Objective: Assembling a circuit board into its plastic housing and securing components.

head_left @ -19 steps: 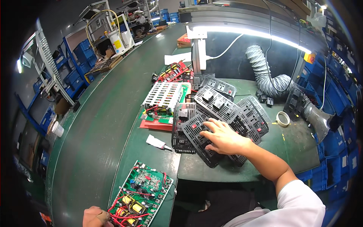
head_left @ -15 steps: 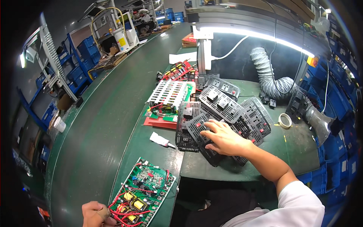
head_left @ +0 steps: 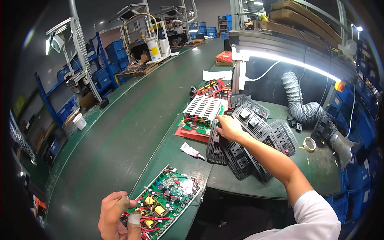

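Note:
My left hand (head_left: 114, 218), fingers curled and taped on two of them, is at the near left end of a green circuit board (head_left: 182, 197). Red wires (head_left: 150, 229) and yellow-wrapped transformers lie beside it. What its fingers close on is hidden. My right hand (head_left: 231, 129) reaches over a pile of black slotted panels (head_left: 242, 163) with sockets. Its fingers bend round the far end of the leftmost panel (head_left: 216, 151). Just left of those fingertips sits a white slotted metal cover (head_left: 203, 107) over green boards, on a red base.
A small white tube (head_left: 191, 150) with a black tip lies between the board and the panels. A tape roll (head_left: 309, 144) and a grey flexible duct (head_left: 294, 94) are on the right. The green conveyor belt (head_left: 120, 152) runs along the left; a white cup (head_left: 80, 121) stands beyond it.
My right hand has moved left across the panels, from spread fingers to bent ones at the leftmost panel. My left hand has risen slightly beside the board. The whole view has shifted.

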